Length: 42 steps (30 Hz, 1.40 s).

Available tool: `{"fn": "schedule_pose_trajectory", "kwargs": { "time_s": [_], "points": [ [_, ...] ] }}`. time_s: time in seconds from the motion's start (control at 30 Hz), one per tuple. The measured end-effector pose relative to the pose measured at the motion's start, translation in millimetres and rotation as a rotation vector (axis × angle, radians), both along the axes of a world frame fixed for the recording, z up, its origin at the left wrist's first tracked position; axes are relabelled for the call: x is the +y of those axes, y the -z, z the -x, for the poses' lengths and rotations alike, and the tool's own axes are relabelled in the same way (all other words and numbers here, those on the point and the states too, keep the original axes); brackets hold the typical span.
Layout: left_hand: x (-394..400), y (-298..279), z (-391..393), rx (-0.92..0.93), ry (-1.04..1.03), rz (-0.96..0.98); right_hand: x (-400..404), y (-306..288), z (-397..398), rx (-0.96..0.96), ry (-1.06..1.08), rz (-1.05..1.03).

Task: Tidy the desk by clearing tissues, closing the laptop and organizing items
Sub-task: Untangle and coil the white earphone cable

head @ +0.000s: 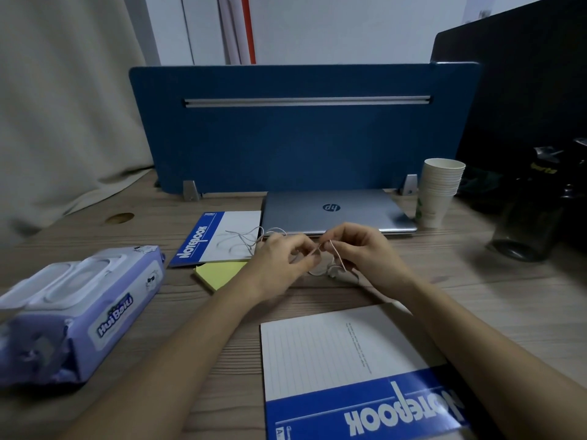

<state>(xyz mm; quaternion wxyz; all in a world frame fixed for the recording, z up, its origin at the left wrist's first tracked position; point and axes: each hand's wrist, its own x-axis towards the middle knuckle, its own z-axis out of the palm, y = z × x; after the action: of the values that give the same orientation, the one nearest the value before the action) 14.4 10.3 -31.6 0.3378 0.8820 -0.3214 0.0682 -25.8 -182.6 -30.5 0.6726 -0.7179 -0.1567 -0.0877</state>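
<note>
Both our hands meet over the middle of the wooden desk, each pinching a thin white earphone cable. Our left hand has thumb and forefinger closed on the cable, and our right hand pinches the same strand just beside it, fingertips nearly touching. Beneath our right hand the cable hangs down to a small white piece lying on the desk; we cannot tell exactly what it is. The rest of the cable trails off to the left in loose loops.

Nearest us lies a lined notebook, its blue cover strip at the near edge, partly under our right forearm. At the near left sits a purple wet wipes pack, its white lid down. Farther in, left of our hands, a yellow sticky note pad lies just in front of a second notebook, and the cable loops rest on that notebook's white cover.

Beyond our hands the silver laptop lies closed and flat. Right of it stands a stack of paper cups, and farther right a dark bottle. Behind the laptop rises a blue desk divider.
</note>
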Motion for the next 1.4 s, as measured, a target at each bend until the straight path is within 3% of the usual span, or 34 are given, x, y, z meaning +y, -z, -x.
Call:
{"fn": "schedule_pose_trajectory", "kwargs": {
  "time_s": [0.27, 0.5, 0.73, 1.03, 1.13, 1.27, 1.4],
  "points": [
    [10, -5, -1, 0.012, -0.034, -0.016, -7, -1, -5, -0.054, 0.236, 0.028],
    [11, -5, -2, 0.177, -0.016, 0.055, -11, -9, -3, -0.138, 0.281, -0.047],
    [20, -3, -12, 0.252, -0.105, 0.099, -27, -19, -4, -0.033, 0.441, -0.451],
    [32, -8, -21, 0.452, -0.218, 0.495, -58, -26, -2, 0.096, 0.494, -1.009],
    [40, -6, -26, 0.505, -0.258, 0.600, -69, -21, -4, 0.127, 0.546, -0.919],
    [43, -3, -30, 0.575, -0.191, 0.700, -62, -16, -9, 0.174, 0.759, -0.391],
    [38, -3, -27, 0.622, -0.097, 0.671, -53, -12, -6, 0.104, 0.670, -0.150]
  ]
}}
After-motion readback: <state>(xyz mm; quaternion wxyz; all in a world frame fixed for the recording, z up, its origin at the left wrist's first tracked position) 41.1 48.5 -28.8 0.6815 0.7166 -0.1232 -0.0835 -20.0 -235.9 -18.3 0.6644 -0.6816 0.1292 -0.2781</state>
